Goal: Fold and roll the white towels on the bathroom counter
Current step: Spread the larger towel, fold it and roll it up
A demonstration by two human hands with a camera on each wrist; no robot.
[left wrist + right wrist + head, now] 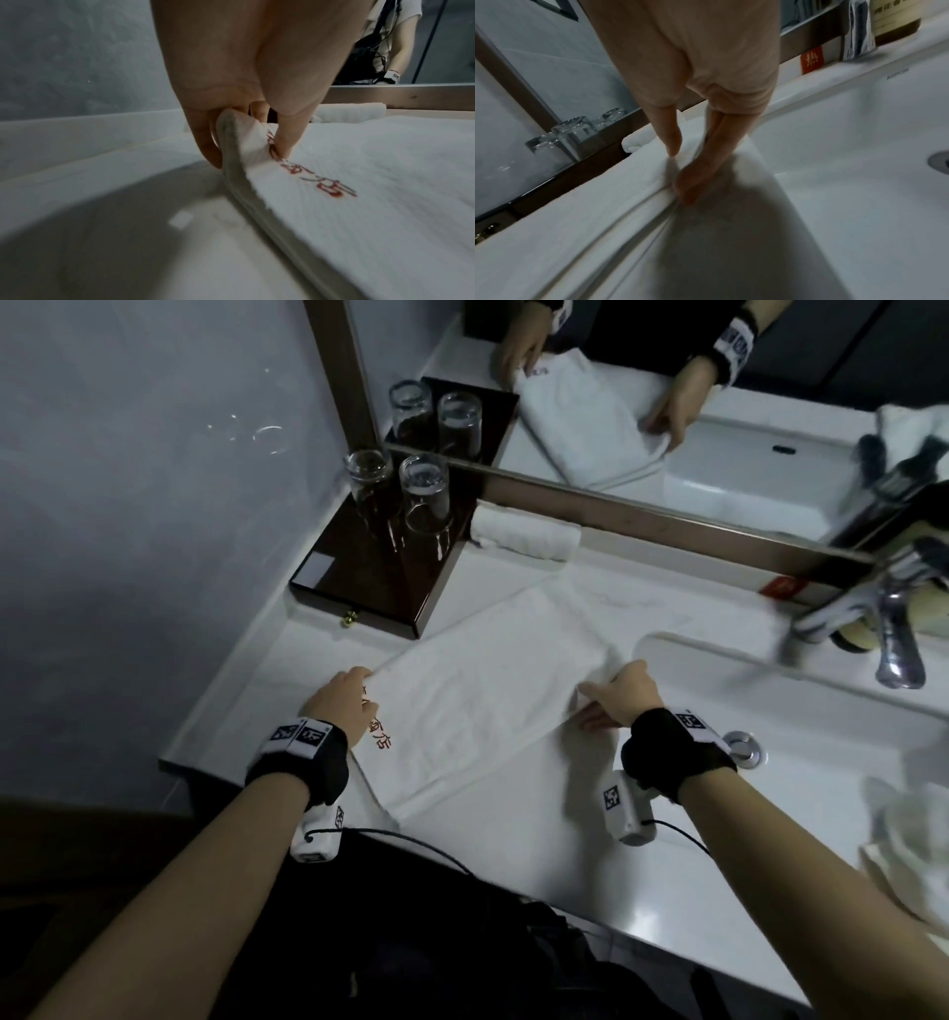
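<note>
Two hands are working one towel (pixel 477 711) lying folded on the bench (pixel 539 839): left hand (pixel 341 706) pinching the lettered corner, right hand (pixel 624 693) gripping the sink-side edge. Uneven pulling is risking skewed layers.

Both forearms are bare, with no sleeves in the head view. The left hand (pixel 343 698), at centre left of the frame, has a wide black wristband (pixel 300 765) topped by a white strip printed with black square code markers. A small white camera box (pixel 317 837) with a code marker hangs beneath it, trailing a thin black cable (pixel 411 839). The right hand (pixel 624 693) wears a matching band and box.
</note>
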